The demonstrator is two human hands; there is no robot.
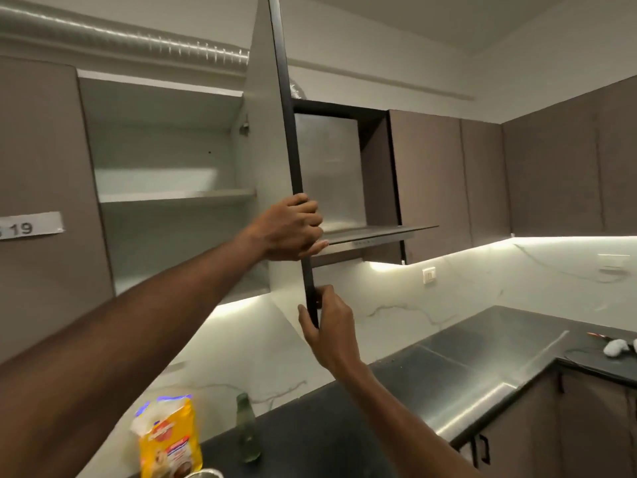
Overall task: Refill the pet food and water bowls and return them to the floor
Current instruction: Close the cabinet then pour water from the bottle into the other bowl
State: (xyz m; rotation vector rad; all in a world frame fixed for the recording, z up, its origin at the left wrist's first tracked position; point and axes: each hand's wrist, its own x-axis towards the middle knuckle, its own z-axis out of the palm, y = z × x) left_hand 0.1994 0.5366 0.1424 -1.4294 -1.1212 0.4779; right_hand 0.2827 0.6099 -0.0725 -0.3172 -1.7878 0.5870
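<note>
At the open cabinet door (291, 150), both hands hold its edge: left grip (289, 232) above, right grip (327, 326) below (food bag (170, 439) on tabletop (327, 426)).

Open cupboard (165, 174) at upper left, both shelves bare, free to reach into; swung-out door (293, 150) blocking the centre, edge-on.

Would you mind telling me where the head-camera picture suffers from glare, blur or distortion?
In the head view, under-cabinet strip lights blow out to white and throw glare on the steel counter; the yellow pet food bag at the bottom edge is motion-blurred, its print unreadable; the wide lens bends the open cabinet door, gripped by left hand and right hand.
</note>
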